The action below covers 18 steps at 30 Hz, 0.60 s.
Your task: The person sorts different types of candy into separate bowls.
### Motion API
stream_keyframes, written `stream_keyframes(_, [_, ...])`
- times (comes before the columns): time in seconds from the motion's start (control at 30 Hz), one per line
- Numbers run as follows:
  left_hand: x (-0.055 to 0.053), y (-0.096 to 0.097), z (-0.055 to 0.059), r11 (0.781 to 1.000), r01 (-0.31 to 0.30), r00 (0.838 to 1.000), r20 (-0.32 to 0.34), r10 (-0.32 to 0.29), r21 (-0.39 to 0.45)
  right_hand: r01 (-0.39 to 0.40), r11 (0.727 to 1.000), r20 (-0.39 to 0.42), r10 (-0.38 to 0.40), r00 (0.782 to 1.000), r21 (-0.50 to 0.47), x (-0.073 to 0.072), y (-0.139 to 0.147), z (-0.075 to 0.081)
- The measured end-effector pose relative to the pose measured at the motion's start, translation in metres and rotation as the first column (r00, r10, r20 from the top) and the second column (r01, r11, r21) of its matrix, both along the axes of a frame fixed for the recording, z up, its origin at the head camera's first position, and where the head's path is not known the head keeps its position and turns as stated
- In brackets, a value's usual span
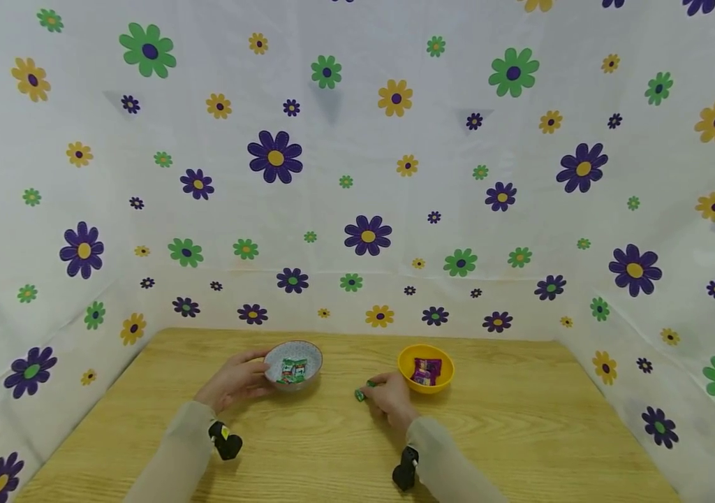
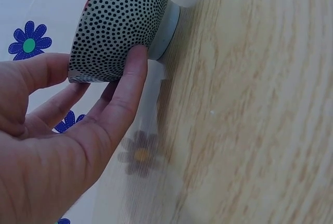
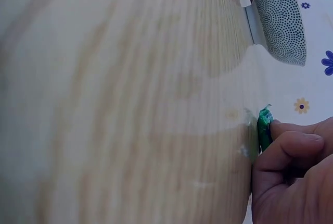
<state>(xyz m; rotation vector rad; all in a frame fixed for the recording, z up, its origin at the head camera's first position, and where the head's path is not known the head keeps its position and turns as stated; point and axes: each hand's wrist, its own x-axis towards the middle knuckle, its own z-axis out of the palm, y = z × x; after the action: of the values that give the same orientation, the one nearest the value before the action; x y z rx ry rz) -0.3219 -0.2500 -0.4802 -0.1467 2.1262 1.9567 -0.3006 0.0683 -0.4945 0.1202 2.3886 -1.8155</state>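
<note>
My left hand (image 1: 234, 381) grips the side of a speckled bowl (image 1: 312, 377) at the left of the table. Seen from the left wrist, the bowl's outside (image 2: 117, 21) has dark dots, with the thumb at the rim and fingertips (image 2: 136, 60) against the wall. Green-wrapped candies (image 1: 293, 370) lie inside it. Between the bowls, my right hand (image 1: 392, 398) pinches a small green-wrapped candy (image 3: 265, 129) close over the tabletop. Just beyond that hand stands a yellow bowl (image 1: 447, 379) with purple-wrapped candies (image 1: 426, 370) in it.
The light wooden table (image 1: 307, 447) reaches back to a white flowered cloth (image 1: 357, 195), which also hangs along both sides. Black wrist cameras are strapped over both sleeves, the left one (image 1: 227, 441) and the right one (image 1: 404, 469).
</note>
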Motion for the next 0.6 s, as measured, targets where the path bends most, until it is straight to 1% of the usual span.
stream_keyframes(0.1, [-0.0001, 0.0004, 0.0003, 1.000, 0.017, 1.000, -0.003, -0.017, 0.008, -0.001, 1.000, -0.010, 0.001, 1.000, 0.022, -0.0005, 0.0000, -0.0001])
stream_keyframes(0.27, [0.0001, 0.0009, 0.0010, 1.000, 0.020, 1.000, -0.001, -0.020, 0.014, 0.022, 0.997, -0.025, -0.021, 0.999, 0.068, -0.0019, -0.0022, -0.0026])
stream_keyframes(0.3, [0.0004, 0.0010, 0.0013, 0.999, 0.030, 1.000, -0.001, -0.030, 0.011, 0.023, 0.997, -0.027, -0.021, 0.999, 0.075, -0.0017, -0.0026, -0.0031])
stream_keyframes(0.4, [0.0011, 0.0002, 0.0023, 1.000, 0.029, 1.000, 0.006, -0.029, 0.008, 0.021, 0.996, -0.024, -0.019, 1.000, 0.082, -0.0013, -0.0052, -0.0036])
stream_keyframes(0.47, [0.0016, 0.0004, 0.0031, 1.000, 0.029, 1.000, 0.006, -0.029, -0.001, 0.023, 0.997, -0.025, -0.021, 0.999, 0.073, -0.0011, -0.0059, -0.0037])
stream_keyframes(0.6, [0.0020, 0.0004, 0.0036, 1.000, 0.012, 1.000, 0.003, -0.012, -0.012, -0.004, 1.000, -0.031, 0.005, 0.999, 0.015, -0.0019, -0.0043, -0.0040])
